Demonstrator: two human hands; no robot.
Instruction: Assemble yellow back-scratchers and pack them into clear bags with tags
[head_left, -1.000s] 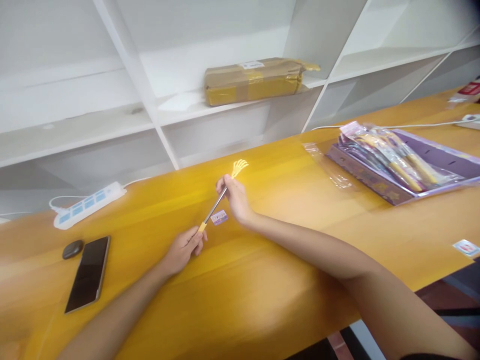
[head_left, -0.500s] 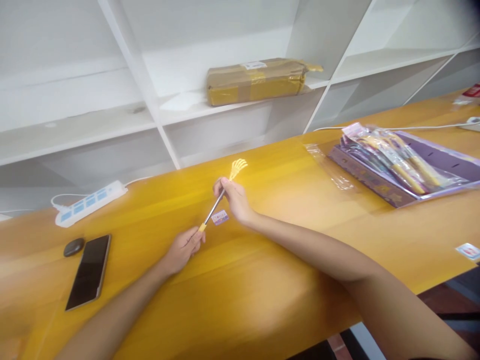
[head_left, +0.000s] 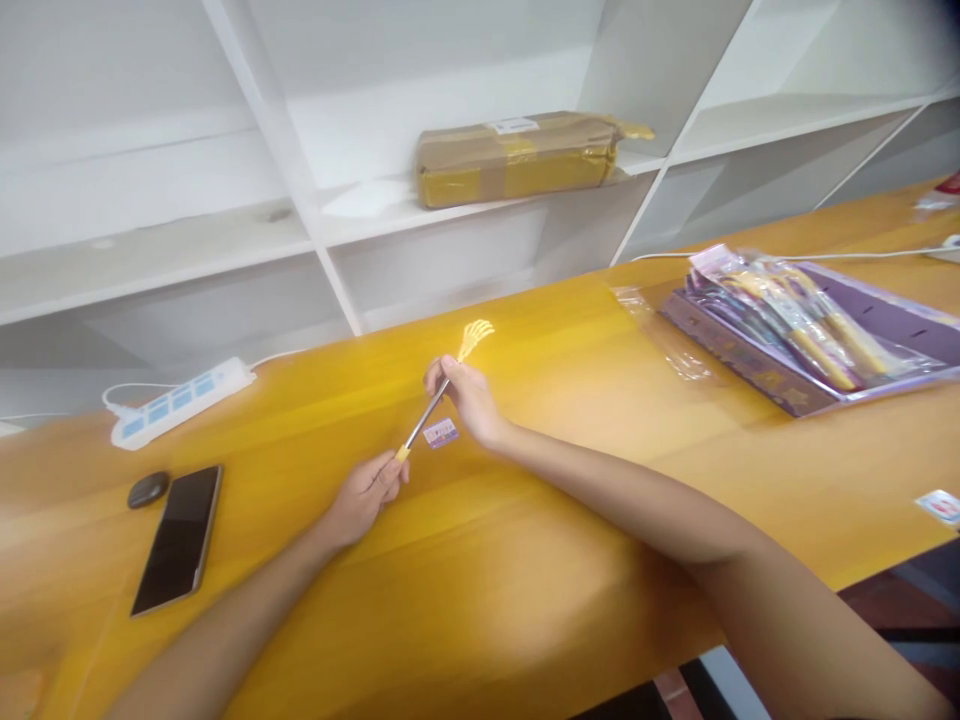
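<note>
Although the grip is almost unchanged from a second ago, the surroundings are seen slightly farther right, as with the open purple cardboard box (head_left: 889, 305) of plastic-wrapped sticks. A slim back scratcher (head_left: 426, 413), with a silver metal rod and yellow ends, is held over the middle of the yellow-brown wooden desk (head_left: 570, 590); whether the desktop is touched by it cannot be told.

The left forearm is reached in from the near left, and the yellow handle (head_left: 403, 454) is wrapped by the curled fingers of the left hand (head_left: 367, 495). The right arm is bent, its forearm angled leftward and away over the desk; the rod's upper end is pinched between thumb and fingers of the right hand (head_left: 472, 398).

The long axis is slanted, from the handle at near left to the spread, hand-shaped yellow claw (head_left: 475, 338), which is pointed toward the desk's far edge and somewhat right. Just beside the rod, a small purple-and-white printed card (head_left: 441, 433) is seen on the desk.
</note>
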